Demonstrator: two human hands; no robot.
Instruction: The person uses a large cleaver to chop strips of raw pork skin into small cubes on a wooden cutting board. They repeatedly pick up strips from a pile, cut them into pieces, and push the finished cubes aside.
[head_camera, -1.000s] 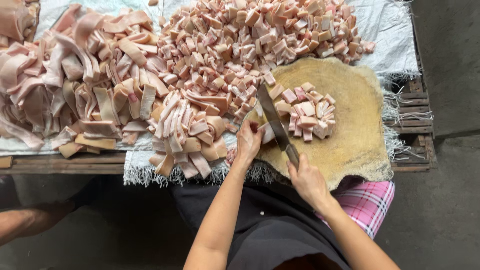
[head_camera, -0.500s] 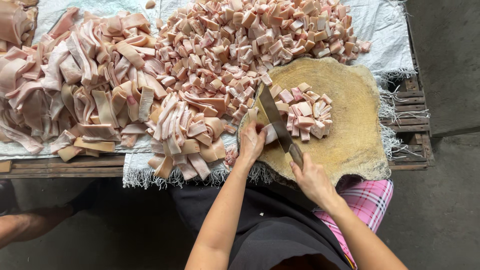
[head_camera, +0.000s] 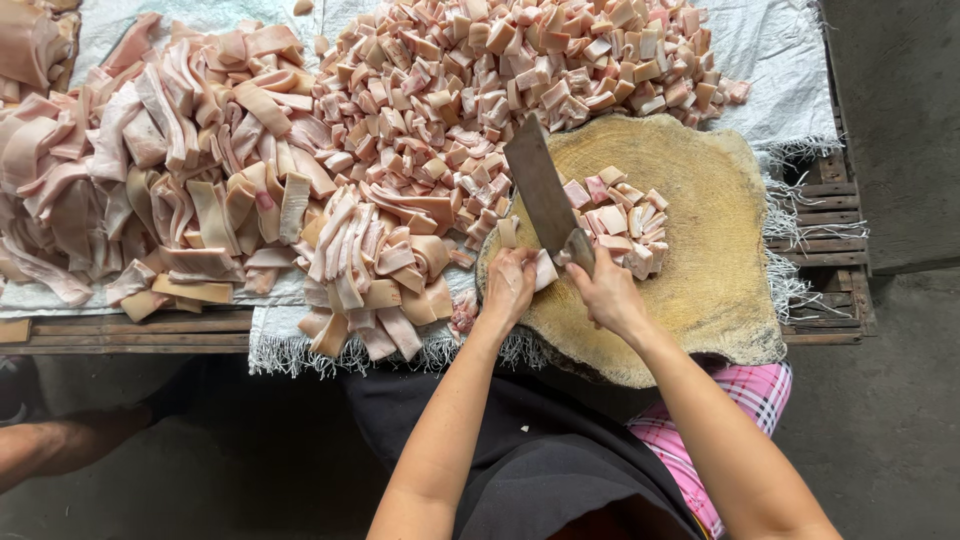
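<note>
Fingers: right hand (head_camera: 608, 292) curled fully around the cleaver (head_camera: 545, 196) handle, blade tilted up over the block; left hand (head_camera: 510, 283) fingers bent down, pinning a pale meat piece (head_camera: 543, 270) at the block's near-left edge. Woven white sheet (head_camera: 770, 60) covers the wooden table (head_camera: 120, 332). Long pink strips (head_camera: 190, 190) heaped left, diced cube pile (head_camera: 500, 70) at top centre. Round wooden chopping block (head_camera: 710, 230) on the right carries a small cut pile (head_camera: 622, 222), just right of the blade.
</note>
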